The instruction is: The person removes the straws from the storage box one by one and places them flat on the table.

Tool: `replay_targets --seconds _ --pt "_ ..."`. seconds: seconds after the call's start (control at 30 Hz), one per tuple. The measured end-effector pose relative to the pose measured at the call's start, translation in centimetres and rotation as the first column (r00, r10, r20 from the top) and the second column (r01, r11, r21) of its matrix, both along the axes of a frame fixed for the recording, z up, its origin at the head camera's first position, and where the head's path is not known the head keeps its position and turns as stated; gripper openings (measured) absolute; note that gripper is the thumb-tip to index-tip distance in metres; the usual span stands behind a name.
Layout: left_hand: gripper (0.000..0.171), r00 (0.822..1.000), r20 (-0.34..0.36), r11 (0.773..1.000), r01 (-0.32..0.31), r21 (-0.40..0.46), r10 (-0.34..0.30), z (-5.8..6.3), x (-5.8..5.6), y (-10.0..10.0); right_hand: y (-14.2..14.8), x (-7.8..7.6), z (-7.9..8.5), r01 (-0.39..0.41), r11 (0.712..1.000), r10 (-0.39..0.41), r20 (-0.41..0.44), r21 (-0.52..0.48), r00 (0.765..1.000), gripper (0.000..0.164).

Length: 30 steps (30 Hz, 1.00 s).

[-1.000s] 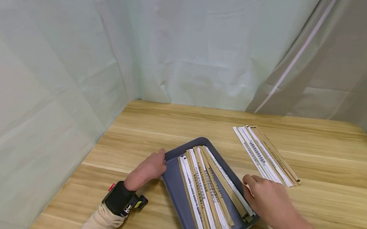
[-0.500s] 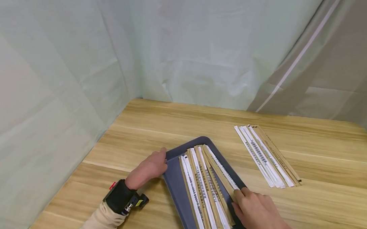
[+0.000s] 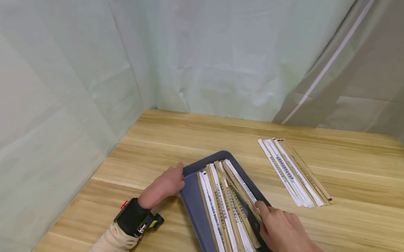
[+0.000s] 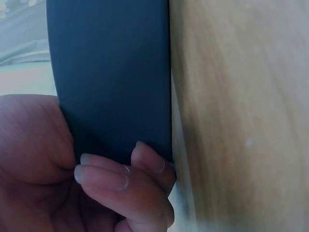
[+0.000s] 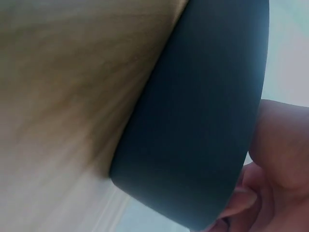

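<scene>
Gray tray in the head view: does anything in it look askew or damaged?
Slightly askew: packets nearest the right hand slant away from the main bunch, with bare tray showing between. No damage is visible.

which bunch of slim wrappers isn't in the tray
The smaller bunch, on the table beyond the right hand; the other bunch lies inside the tray.

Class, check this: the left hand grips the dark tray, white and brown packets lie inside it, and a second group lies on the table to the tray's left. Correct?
No, the side is wrong: the second group lies on the table to the right of the dark tray, as the head view shows. The left hand does grip it, and white and brown packets lie inside.
</scene>
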<state>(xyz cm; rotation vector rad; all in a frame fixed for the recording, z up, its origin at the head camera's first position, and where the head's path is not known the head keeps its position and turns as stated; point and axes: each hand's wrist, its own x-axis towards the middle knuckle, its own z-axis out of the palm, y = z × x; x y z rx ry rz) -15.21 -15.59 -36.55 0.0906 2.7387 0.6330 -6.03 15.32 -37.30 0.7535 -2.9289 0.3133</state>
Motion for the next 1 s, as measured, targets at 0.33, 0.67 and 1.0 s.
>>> replay_targets --seconds 0.33,0.67,1.0 --pt "0.050 1.000 -0.021 1.000 0.022 -0.016 -0.022 -0.1 0.2 -0.1 0.6 -0.4 -0.1 -0.162 0.965 0.138 -0.123 -0.206 0.983 0.045" --pt "0.052 1.000 0.002 1.000 -0.001 -0.006 0.001 -0.2 0.0 0.0 1.6 -1.2 1.3 -0.255 0.934 0.184 -0.274 -0.250 0.944 0.037" --pt "0.047 1.000 -0.011 1.000 -0.002 0.008 0.002 -0.2 0.0 0.0 3.4 -2.2 2.9 -0.160 0.967 0.097 -0.296 -0.199 0.950 0.042"
